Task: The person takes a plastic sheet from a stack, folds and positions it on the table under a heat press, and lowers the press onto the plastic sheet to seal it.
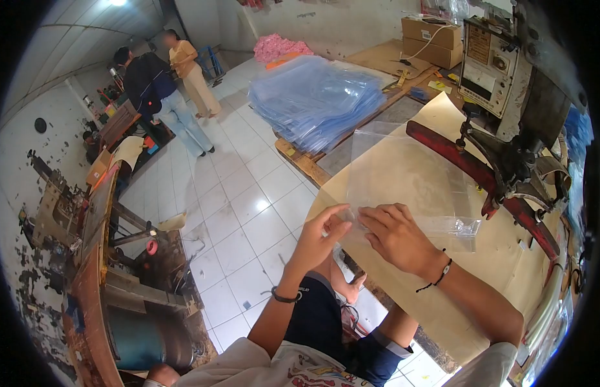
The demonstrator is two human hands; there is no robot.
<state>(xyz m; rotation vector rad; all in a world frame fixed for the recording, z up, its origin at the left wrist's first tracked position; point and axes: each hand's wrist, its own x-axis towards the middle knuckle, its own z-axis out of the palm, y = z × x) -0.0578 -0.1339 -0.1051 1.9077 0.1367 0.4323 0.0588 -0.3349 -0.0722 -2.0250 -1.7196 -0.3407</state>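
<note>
A clear plastic sheet or bag (403, 164), folded along its near side, lies on the tan-covered worktable (506, 284). My left hand (322, 235) is at its near left corner, thumb and fingers pinched on the plastic edge. Just to the right, my right hand (396, 235) has its fingers curled down together on the same edge. The plastic under its fingertips is partly hidden. Beyond the sheet, a long red bar (451, 155) on a black metal press arm (519, 161) hangs over the table.
A tall stack of bluish clear plastic sheets (313, 97) is at the table's far left. Behind the press stand a control box (487, 64) and a cardboard carton (432, 42). Two people (161, 90) (183, 61) stand across the tiled floor (238, 193). Another workbench (93, 226) lines the left.
</note>
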